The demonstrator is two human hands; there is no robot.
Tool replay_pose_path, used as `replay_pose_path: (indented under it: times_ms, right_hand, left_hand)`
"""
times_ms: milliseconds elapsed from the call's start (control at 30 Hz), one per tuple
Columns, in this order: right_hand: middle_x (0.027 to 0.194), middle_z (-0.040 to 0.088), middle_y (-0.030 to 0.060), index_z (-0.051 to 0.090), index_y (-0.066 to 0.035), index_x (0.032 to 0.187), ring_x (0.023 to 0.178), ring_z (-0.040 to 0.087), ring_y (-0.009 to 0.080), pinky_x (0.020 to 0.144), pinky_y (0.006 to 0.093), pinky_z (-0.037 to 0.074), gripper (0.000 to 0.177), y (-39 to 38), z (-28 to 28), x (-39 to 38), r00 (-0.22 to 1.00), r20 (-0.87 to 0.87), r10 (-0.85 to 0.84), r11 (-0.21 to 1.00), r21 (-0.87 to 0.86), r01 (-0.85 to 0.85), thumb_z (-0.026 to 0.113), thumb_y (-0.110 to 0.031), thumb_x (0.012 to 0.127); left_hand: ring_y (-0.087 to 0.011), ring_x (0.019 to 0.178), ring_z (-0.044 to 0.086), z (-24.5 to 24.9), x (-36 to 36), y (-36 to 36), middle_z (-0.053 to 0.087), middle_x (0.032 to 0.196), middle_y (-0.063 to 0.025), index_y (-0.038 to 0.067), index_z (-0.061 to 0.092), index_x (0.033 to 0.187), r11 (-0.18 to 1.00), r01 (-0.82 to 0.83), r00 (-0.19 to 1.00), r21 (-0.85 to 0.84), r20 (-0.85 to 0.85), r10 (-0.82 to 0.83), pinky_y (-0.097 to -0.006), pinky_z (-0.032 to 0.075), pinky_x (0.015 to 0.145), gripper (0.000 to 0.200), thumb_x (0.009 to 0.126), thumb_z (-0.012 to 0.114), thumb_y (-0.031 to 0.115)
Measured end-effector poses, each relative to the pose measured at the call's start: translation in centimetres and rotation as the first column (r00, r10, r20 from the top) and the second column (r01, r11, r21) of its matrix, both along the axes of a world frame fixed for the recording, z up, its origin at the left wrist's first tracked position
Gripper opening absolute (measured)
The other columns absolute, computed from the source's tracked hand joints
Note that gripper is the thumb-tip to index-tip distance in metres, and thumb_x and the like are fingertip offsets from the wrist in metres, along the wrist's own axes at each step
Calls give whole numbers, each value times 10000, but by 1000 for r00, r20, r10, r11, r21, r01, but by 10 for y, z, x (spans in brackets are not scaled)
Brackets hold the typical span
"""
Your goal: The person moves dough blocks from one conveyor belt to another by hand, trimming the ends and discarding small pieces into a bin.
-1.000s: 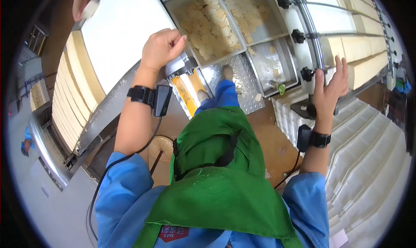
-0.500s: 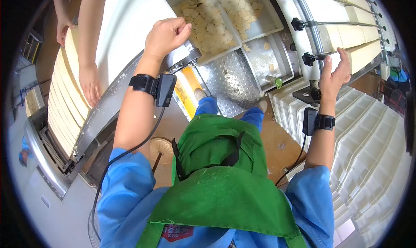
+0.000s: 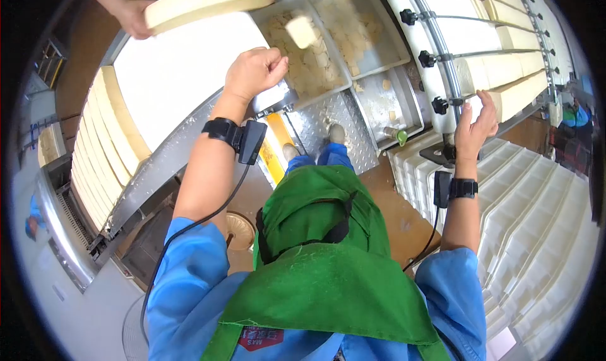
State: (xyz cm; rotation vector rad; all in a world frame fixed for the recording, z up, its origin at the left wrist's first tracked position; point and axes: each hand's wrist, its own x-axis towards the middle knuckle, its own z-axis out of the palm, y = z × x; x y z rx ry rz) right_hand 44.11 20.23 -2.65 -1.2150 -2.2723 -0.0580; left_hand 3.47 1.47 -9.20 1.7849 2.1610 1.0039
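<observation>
Pale block (image 3: 514,94) beside spread right hand (image 3: 473,124); left hand (image 3: 252,72) at tray (image 3: 333,45) corner

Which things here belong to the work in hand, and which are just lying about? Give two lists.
In hand:
left hand, curled on the metal corner
right hand, open by the blocks

Lying about:
scrap tray
bottle
stacked crates
slab, held by a co-worker
</observation>
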Motion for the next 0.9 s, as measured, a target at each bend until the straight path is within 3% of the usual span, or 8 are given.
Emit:
replay_pose_path:
  times_ms: [400,500,533,600,667,700,833,900]
  right_hand:
    - [1357,485,158,479,-57,1297,1287,401,313,1084,458,148,466,-7,21,-10,992,-12,127,977,-172,-127,528,-253,877]
    - [1392,450,164,458,-44,1311,1311,356,332,1095,479,129,454,8,43,-32,982,-62,180,962,-199,-189,504,-231,900]
    - [1391,450,164,450,-42,1316,1307,356,333,1095,481,129,452,19,55,-47,976,-63,211,959,-181,-219,502,-223,905]
    - [1380,458,163,439,-43,1322,1302,362,324,1096,476,135,454,43,71,-86,960,-133,246,942,-198,-269,515,-194,901]
    - [1357,478,149,475,-47,1284,1287,389,311,1087,454,162,448,64,82,-128,918,-194,345,892,-238,-385,568,-111,851]
    - [1350,483,145,494,-54,1263,1284,395,310,1079,447,175,435,70,85,-148,900,-160,406,872,-226,-433,580,-110,840]
    - [1300,507,140,573,-96,1174,1256,420,307,1046,444,223,376,68,90,-220,762,-25,647,727,-280,-626,632,-155,807]
    - [1283,514,140,578,-103,1164,1245,429,310,1042,448,228,368,52,90,-249,677,-23,736,634,-328,-700,635,-164,806]
  left_hand:
    - [-307,579,571,-3,-4,-4,555,598,-103,82,537,592,1000,8,1000,10,-29,-7,-408,479,540,269,806,627,218]
    - [-328,586,556,-1,-4,-7,549,599,-119,87,559,609,997,-49,993,-58,101,55,-416,473,550,264,815,628,237]
    - [-244,554,563,6,-5,-7,565,598,-91,77,569,611,994,-65,985,-93,153,79,-384,458,530,280,841,634,223]
    - [-133,580,563,29,-4,-9,615,638,-46,55,609,677,946,-150,797,-286,531,287,-327,458,547,258,885,622,208]
    - [-73,669,555,28,1,-14,652,720,-16,26,638,767,913,-392,608,-112,713,349,-270,461,619,226,921,598,187]
    - [-84,733,576,31,-3,-20,674,797,-22,18,646,875,869,-492,649,-48,646,403,-242,462,692,167,930,586,164]
    - [-150,862,576,36,-23,-70,650,972,-94,9,612,1036,516,-856,417,27,626,659,-290,475,756,212,891,620,163]
    - [-262,991,545,28,-37,-108,580,1128,-158,-17,540,1152,141,-971,206,193,373,905,-355,442,882,377,847,671,161]
